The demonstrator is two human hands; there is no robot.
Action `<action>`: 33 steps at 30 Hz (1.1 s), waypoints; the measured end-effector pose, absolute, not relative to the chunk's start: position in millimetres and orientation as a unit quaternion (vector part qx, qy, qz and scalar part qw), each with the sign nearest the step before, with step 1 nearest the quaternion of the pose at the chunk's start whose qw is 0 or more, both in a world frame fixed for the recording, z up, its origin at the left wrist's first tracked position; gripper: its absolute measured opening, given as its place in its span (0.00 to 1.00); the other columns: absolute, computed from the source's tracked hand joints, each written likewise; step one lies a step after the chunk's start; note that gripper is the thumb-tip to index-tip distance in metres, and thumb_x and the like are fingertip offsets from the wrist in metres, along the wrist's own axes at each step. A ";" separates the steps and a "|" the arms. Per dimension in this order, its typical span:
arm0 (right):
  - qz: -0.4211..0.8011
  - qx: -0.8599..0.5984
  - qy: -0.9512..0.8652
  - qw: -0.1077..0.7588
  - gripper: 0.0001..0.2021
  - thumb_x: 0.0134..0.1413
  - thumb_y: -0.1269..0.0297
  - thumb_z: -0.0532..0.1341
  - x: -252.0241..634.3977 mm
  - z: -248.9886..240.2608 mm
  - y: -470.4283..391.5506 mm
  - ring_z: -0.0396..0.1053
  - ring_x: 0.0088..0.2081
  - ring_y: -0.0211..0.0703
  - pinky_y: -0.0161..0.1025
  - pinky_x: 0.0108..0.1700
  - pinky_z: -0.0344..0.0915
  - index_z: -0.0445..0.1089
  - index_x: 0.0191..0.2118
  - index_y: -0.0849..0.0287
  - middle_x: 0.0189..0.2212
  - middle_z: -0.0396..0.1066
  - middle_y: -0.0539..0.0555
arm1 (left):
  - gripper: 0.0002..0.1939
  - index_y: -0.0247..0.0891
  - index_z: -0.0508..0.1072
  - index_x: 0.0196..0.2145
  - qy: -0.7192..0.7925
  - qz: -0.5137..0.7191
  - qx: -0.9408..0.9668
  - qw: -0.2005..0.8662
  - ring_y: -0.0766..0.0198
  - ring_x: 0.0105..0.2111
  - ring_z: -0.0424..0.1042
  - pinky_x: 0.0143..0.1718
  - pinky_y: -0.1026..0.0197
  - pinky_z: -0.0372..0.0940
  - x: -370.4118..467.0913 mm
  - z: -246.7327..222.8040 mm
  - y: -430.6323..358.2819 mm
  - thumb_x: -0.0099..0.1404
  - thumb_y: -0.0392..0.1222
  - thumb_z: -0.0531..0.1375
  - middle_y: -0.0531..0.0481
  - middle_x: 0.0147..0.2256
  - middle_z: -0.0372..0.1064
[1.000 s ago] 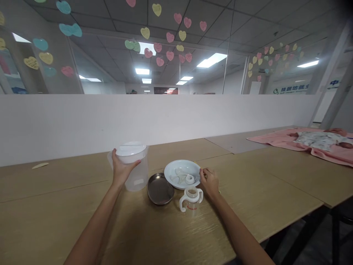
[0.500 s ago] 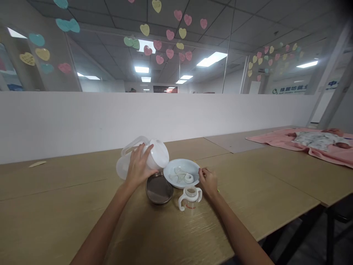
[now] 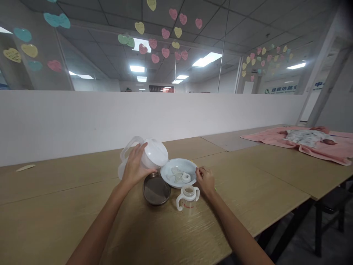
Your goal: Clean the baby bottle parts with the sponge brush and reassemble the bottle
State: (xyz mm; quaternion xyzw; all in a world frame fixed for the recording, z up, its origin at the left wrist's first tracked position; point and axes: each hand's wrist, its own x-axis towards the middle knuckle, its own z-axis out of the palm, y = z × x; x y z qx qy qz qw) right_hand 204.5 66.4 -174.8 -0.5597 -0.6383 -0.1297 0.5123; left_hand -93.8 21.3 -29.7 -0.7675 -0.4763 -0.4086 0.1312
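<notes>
A translucent white pitcher with a lid is tilted toward the bowl, my left hand wrapped round its side. Its lid end hangs over the left rim of a pale blue bowl. In the bowl lie a white bottle ring and clear parts, one looking like a nipple. The fingers of my right hand are closed at the bowl's right rim. In front of the bowl stands a clear baby bottle with white handles and an uncovered mouth. A dark oval tray sits beneath my left hand.
A doll in patterned clothes lies on a pink towel at the far right. A thin flat tan piece rests at the left. Behind the wooden table runs a white wall; a dark stool stands below its right edge.
The camera view has shifted slightly to the right. The pitcher appears a little more tilted, its lid end closer over the bowl; my right hand stays at the rim.
</notes>
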 end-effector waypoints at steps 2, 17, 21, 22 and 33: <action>-0.126 -0.561 -0.639 0.511 0.21 0.62 0.60 0.47 204.8 -174.6 66.3 0.62 0.27 0.38 0.35 0.34 0.53 0.68 0.22 0.60 0.23 0.69 0.54 | 0.54 0.42 0.51 0.61 -0.498 -0.457 -0.732 0.085 0.44 0.59 0.55 0.58 0.44 0.55 -96.9 -21.3 17.8 0.40 0.51 0.71 0.40 0.60 0.54; -0.070 -0.568 -0.623 0.532 0.26 0.64 0.54 0.43 201.6 -169.2 59.3 0.63 0.27 0.38 0.35 0.32 0.53 0.66 0.21 0.60 0.23 0.67 0.55 | 0.52 0.48 0.54 0.60 -0.395 -0.366 -0.838 0.088 0.42 0.59 0.55 0.57 0.45 0.59 -62.8 17.7 -67.1 0.40 0.54 0.71 0.44 0.60 0.52; -0.065 -0.571 -0.620 0.534 0.26 0.64 0.54 0.43 201.3 -168.8 57.1 0.63 0.26 0.38 0.35 0.31 0.52 0.66 0.21 0.60 0.23 0.67 0.55 | 0.51 0.46 0.55 0.61 -0.343 -0.314 -0.875 0.134 0.41 0.58 0.56 0.56 0.45 0.60 -51.9 2.9 -63.7 0.41 0.49 0.72 0.40 0.60 0.51; -0.063 -0.569 -0.621 0.535 0.26 0.64 0.54 0.43 201.1 -168.7 56.6 0.63 0.26 0.38 0.35 0.31 0.52 0.67 0.22 0.60 0.24 0.67 0.55 | 0.51 0.46 0.56 0.61 -0.331 -0.305 -0.881 0.146 0.41 0.58 0.56 0.56 0.44 0.59 -50.3 -0.2 -62.3 0.41 0.48 0.73 0.39 0.60 0.52; -0.057 -0.565 -0.622 0.539 0.28 0.64 0.51 0.42 201.8 -170.0 56.4 0.63 0.27 0.40 0.36 0.31 0.53 0.69 0.23 0.60 0.24 0.68 0.56 | 0.51 0.45 0.54 0.62 -0.377 -0.325 -0.861 0.100 0.42 0.59 0.56 0.57 0.46 0.59 -69.0 6.8 -51.0 0.42 0.52 0.71 0.41 0.61 0.52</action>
